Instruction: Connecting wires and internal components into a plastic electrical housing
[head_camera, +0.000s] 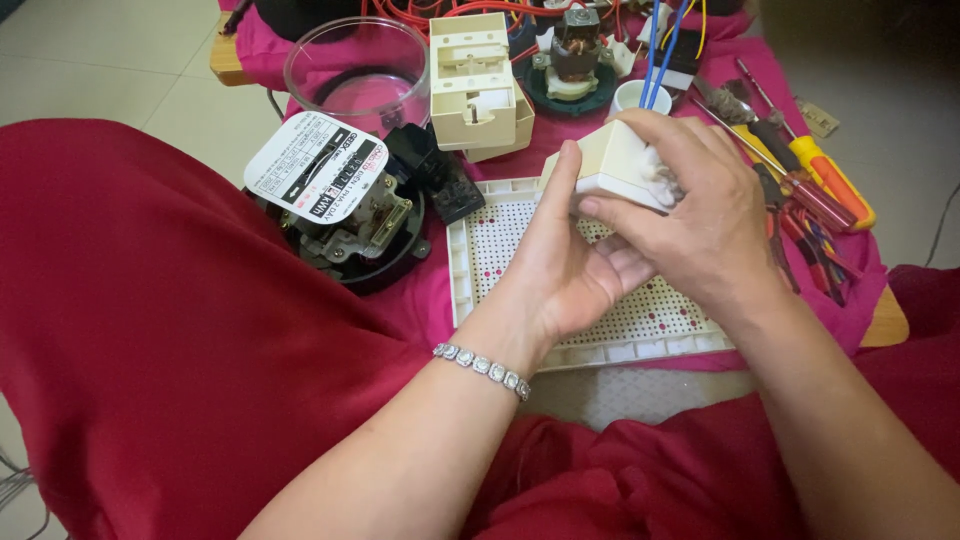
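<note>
Both hands on a small cream plastic block (612, 165), held just above the far edge of the white perforated tray (500, 250) — tray is my landmark.

Left hand (560, 270): palm up under the block, thumb pressed along its near-left face, fingers curled beneath. Right hand (700, 215): cupped over the block's right side, fingers closed onto it, with a small wad of pale cloth or fluff pinched against the block's right face. So both hands are clamped on the same block, touching each other. Silver bracelet (482, 367) on the left wrist, near the tray's front edge.

Around the tray:
- left of it, a black round meter mechanism (345, 215) with a white dial plate
- beyond its far-left corner, a clear round cover (355, 65)
- just beyond its far edge, a cream housing (475, 85) — open side up
- right of it, screwdrivers (800, 170) with red and yellow handles, partly behind the right hand
- under it all, pink cloth (420, 300)
</note>
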